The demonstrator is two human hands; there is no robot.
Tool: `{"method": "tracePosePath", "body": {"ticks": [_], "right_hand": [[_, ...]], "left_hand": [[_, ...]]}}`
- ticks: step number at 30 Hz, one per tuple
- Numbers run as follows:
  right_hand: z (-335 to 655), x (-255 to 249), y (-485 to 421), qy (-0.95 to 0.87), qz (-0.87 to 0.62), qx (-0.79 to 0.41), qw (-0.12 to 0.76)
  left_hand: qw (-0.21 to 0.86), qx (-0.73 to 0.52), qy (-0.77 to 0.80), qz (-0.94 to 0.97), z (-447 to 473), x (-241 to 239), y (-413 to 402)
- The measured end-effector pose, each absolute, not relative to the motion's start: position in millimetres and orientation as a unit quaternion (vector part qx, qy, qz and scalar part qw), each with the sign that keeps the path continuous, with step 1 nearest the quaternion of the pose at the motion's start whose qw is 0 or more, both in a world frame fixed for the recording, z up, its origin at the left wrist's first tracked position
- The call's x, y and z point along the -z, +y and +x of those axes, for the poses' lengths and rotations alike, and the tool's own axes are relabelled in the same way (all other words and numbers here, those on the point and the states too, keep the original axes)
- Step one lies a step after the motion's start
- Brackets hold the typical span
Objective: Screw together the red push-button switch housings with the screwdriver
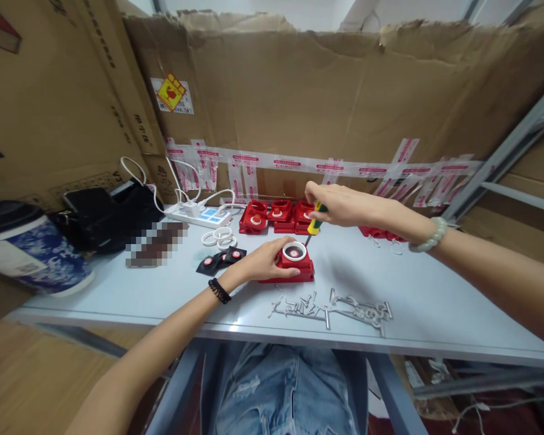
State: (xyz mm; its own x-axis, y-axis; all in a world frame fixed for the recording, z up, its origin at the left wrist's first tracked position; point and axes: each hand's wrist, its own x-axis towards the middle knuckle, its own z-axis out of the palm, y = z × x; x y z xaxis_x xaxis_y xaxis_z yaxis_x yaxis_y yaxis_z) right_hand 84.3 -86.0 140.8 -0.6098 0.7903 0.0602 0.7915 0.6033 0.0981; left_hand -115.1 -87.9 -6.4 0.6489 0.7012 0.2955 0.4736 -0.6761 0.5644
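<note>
- The lidded paper cup (58, 251) stands well apart, to the left of the red housing (305, 272).
- The black bag (111, 220) lies also left of the housing, farther back.
- The white power strip (199, 215) is behind the housing and to its left.
- The loose white rings (221, 238) and the black square pads (222, 261) are near the housing, on its left.
- The left hand (272, 260) grips the housing on the table (453, 290); thumb and fingers are spread around its white ring (294, 251).
- Other red housings (280, 216) stand in a row behind it.
- Screws (306, 305) lie before the housing.
- The right hand (329, 200) pinches the yellow-green screwdriver (315, 225) between closed fingers. Its shaft points down at the housing's right rear side; I cannot tell if the tip touches.
- Small pale parts (369, 313) lie in front, to the housing's right.
</note>
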Motion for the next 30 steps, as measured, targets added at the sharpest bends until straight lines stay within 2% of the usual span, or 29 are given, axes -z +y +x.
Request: {"method": "tracePosePath", "body": {"ticks": [2,4,10,15,20,26,30], "right_hand": [[87.6,-141.0,-86.3,-0.924,-0.382,0.009,0.017],[86.7,-140.9,-89.5,-0.922,-0.388,-0.006,0.017],[74.6,-138.6,-92.0,-0.833,-0.54,0.12,0.017],[84.3,-142.2,-87.0,-0.903,-0.43,0.02,0.011],[81.3,-140.3,-91.6,-0.859,-0.51,0.029,0.029],[76.2,-144.0,-90.7,-0.867,-0.496,-0.032,0.029],[76.6,-142.8,-90.0,-0.85,-0.525,0.01,0.043]], "left_hand": [[0.229,-0.256,0.33,0.879,-114.7,5.3,-88.4],[0.234,-0.258,0.324,0.88,-114.0,4.1,-88.8],[0.234,-0.257,0.328,0.879,-113.1,2.3,-89.2],[0.239,-0.256,0.328,0.877,-113.6,3.2,-89.0],[0.241,-0.257,0.331,0.876,-113.2,4.4,-88.6],[0.242,-0.252,0.327,0.878,-113.3,2.0,-89.5],[0.245,-0.253,0.333,0.875,-113.4,2.7,-89.6]]}}
